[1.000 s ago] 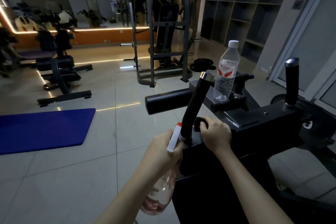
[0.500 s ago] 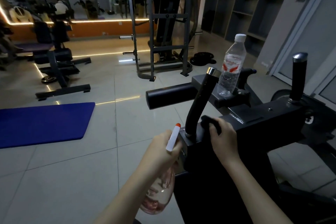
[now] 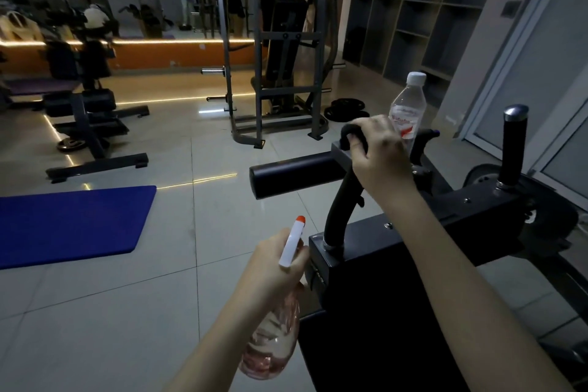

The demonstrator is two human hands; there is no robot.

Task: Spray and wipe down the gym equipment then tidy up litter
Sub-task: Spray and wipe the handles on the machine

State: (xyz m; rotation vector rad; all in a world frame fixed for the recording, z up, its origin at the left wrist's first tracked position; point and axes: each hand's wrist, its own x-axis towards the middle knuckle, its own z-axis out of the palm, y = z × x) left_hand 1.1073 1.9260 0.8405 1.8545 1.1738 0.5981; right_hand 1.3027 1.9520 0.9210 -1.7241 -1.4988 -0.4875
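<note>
Head camera, looking down: the left hand (image 3: 273, 267) has its fingers curled round the neck of a clear, pink-tinted plastic spray bottle (image 3: 270, 347) with a white, orange-tipped nozzle, held just off the near left corner of the black gym machine (image 3: 413, 248). The right hand (image 3: 381, 153) grips a dark cloth (image 3: 351, 134) wrapped over the top of the machine's curved black handle (image 3: 342, 207). A clear plastic water bottle (image 3: 409, 105) with a white cap stands upright at the machine's far edge, just behind that hand. A blue mat (image 3: 70, 223) lies on the floor, well left.
</note>
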